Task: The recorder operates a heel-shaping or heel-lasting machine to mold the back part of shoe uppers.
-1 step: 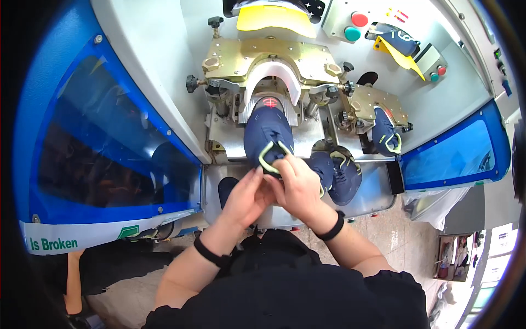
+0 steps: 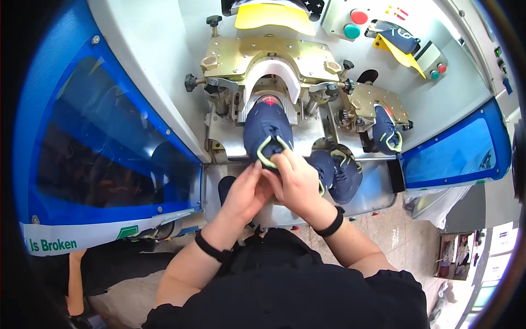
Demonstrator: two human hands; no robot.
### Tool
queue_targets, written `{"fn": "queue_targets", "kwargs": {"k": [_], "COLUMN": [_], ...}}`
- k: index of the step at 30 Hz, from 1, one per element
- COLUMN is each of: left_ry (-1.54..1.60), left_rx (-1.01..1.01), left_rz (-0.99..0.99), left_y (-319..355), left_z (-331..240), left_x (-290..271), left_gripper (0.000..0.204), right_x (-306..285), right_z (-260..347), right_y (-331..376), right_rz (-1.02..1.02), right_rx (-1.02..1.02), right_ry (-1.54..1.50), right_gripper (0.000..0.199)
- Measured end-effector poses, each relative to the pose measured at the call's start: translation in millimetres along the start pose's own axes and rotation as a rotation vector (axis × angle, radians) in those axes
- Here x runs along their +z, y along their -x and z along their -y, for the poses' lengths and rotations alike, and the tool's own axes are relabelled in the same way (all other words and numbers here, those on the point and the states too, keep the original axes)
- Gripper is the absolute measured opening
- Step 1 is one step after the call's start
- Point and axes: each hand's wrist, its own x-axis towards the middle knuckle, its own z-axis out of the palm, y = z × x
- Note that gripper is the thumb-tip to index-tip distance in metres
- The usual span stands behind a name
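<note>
Both hands, left (image 2: 244, 192) and right (image 2: 296, 183), grip a navy shoe (image 2: 266, 129) seated in the machine (image 2: 263, 60). More shoes (image 2: 339, 167) lie just right.

Navy shoe upper (image 2: 267, 131) showing lime-green trim; machine clamp plates (image 2: 263, 55) showing brass-gold; side guards (image 2: 104, 148) showing translucent blue; push buttons (image 2: 356, 23) showing red and teal; wristbands (image 2: 211, 248) showing black.

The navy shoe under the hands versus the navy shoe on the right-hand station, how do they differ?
The navy shoe under the hands sits at the central brass clamp, with the left hand and right hand at its collar. The shoe on the right-hand station stands untouched and looks smaller. Both are navy with lime-green trim.
</note>
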Motion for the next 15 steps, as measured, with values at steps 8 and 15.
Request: {"fn": "queue_targets", "kwargs": {"k": [8,15], "left_ry": [0.09,0.078], "left_rx": [0.015,0.049], "left_rz": [0.034,-0.094], "left_y": [-41,-36], "left_z": [-5,0], "left_x": [-16,-14], "left_gripper": [0.034,0.035], "right_x": [15,41], "right_z": [-9,-21], "right_y": [-38,-40], "right_rz": [-0.097,-0.041], "right_rx": [-0.128,-0.107], "right_ry": [0.087,0.063], "right_gripper": [0.045,0.037]}}
